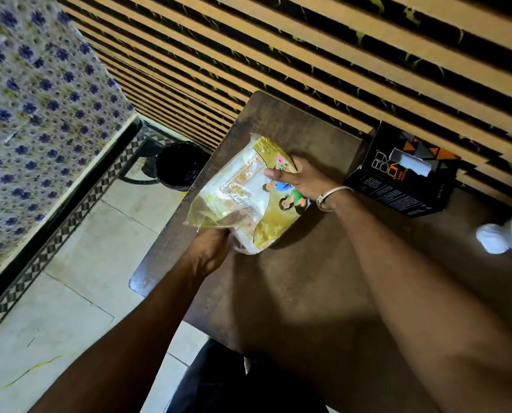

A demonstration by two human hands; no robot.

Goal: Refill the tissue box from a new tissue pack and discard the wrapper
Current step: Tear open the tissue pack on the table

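A crinkly gold-and-clear plastic tissue pack [248,192] sits mid-frame on the dark matte table [293,293]. The left hand [210,251] pinches its loose lower-left end; the right hand [302,180] clamps its upper right. The black cardboard tissue box [406,180] (slot torn open) stands right, by the slatted wall [308,55]. Bare tabletop fills the lower frame.

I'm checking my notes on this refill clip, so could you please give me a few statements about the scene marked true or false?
1. Both hands hold the tissue pack. True.
2. The tissue box sits on the floor. False: it stands on the table.
3. The dark bin stands on the floor beside the table. True.
4. The right hand wears no jewellery. False: a bracelet circles its wrist.
5. The left hand rests on the box. False: it grips the pack's end.
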